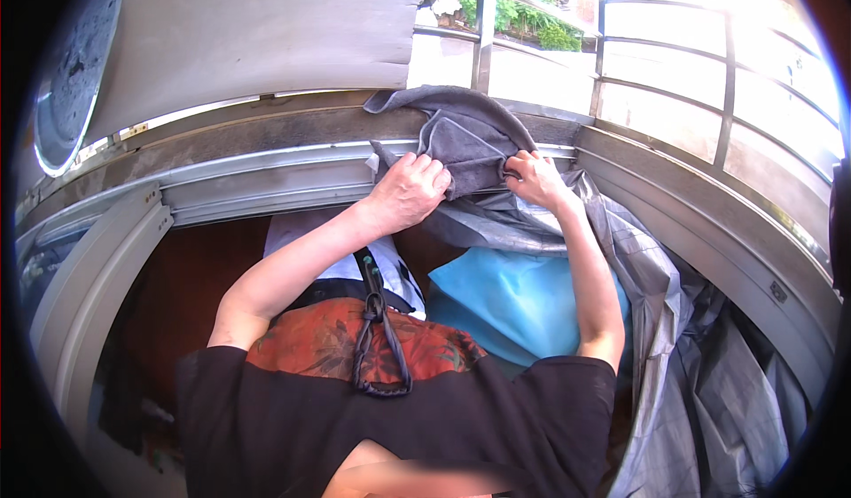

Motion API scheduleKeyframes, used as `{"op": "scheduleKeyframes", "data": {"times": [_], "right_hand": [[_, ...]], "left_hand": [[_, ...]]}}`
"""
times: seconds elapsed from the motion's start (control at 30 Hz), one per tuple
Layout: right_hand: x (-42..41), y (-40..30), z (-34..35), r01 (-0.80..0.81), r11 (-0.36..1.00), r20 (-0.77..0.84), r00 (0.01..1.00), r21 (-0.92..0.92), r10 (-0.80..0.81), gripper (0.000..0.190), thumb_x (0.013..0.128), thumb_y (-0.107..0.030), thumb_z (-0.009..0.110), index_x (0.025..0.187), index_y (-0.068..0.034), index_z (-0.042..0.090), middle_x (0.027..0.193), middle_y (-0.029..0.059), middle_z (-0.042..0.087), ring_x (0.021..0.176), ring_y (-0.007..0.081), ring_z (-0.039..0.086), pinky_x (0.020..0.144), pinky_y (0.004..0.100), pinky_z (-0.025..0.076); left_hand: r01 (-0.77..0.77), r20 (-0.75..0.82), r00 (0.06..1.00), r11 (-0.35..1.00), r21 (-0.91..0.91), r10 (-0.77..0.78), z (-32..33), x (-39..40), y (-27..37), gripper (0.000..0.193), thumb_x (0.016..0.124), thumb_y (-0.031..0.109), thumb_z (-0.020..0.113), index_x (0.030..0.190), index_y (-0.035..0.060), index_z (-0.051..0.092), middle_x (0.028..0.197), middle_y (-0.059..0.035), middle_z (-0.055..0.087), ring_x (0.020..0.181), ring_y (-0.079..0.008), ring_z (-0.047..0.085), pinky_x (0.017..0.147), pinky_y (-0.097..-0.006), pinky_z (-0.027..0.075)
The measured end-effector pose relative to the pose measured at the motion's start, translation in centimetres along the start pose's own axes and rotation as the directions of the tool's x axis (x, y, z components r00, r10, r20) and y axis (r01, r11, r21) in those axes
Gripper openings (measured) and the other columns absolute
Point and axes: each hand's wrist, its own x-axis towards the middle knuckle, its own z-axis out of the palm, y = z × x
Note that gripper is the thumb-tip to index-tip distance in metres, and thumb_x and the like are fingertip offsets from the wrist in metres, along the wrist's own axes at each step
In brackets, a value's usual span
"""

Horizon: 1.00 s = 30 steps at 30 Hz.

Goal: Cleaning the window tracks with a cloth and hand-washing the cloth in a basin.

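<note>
A dark grey cloth lies bunched over the window's metal sill and track, part of it spread onto the ledge outside. My left hand grips its near left part, fingers curled down into the fabric. On the cloth's right edge, my right hand pinches the fabric between thumb and fingers. A small end of grey cloth sticks up just left of my left hand. Below the right part of the cloth, silvery-grey sheeting hangs in folds against the window frame.
Metal window tracks run along the front and bend back on the right. Beyond stand metal bars and a pale panel. A light blue bag or sheet lies under my right arm. A sliding window frame stands at left.
</note>
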Motion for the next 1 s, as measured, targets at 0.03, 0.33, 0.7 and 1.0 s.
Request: {"op": "scheduleKeyframes", "data": {"times": [0.03,0.33,0.7,1.0], "right_hand": [[-0.1,-0.2,0.4,0.003,1.0,0.003,1.0,0.0,-0.003,0.029,0.084,-0.022,0.062,0.108,-0.01,0.072,0.113,0.0116,0.065,0.116,0.0292,0.057,0.101,0.0489,0.04],[1.3,-5.5,2.9,0.148,0.988,-0.303,0.945,0.051,-0.126,0.018,0.085,-0.02,0.059,0.089,-0.006,0.071,0.094,0.0101,0.066,0.096,0.0291,0.062,0.087,0.0445,0.044],[4.2,-21.3,2.6,0.38,0.925,-0.442,0.83,0.002,-0.34,0.011,0.079,-0.014,0.062,0.074,-0.004,0.062,0.083,0.0134,0.06,0.086,0.0316,0.06,0.08,0.0464,0.045],[8.3,-36.0,2.9,0.52,0.85,-0.449,0.742,-0.085,-0.499,0.016,0.075,-0.02,0.063,0.077,-0.005,0.067,0.082,0.014,0.063,0.081,0.0305,0.06,0.077,0.0439,0.042]], "left_hand": [[0.014,-0.003,1.0,1.0,0.019,-0.014,-0.2,0.0,0.3,0.026,0.077,0.019,0.075,0.094,0.0067,0.058,0.087,-0.0064,0.054,0.084,-0.022,0.057,0.075,-0.0351,0.044],[0.262,-0.051,0.964,0.965,0.024,-0.261,-4.7,-3.9,-1.8,0.015,0.093,0.017,0.06,0.083,0.0065,0.056,0.074,-0.0107,0.065,0.073,-0.0258,0.067,0.068,-0.0386,0.051],[0.526,-0.351,0.79,0.85,-0.035,-0.503,-12.9,-15.6,-4.6,0.008,0.086,0.007,0.068,0.092,0.0033,0.065,0.088,-0.0117,0.065,0.087,-0.0307,0.063,0.08,-0.0416,0.047],[0.598,-0.582,0.475,0.727,-0.337,-0.66,-19.2,-19.4,-4.8,0.012,0.095,0.002,0.06,0.104,-0.0034,0.066,0.101,-0.0144,0.066,0.093,-0.027,0.064,0.084,-0.0353,0.05]]}}
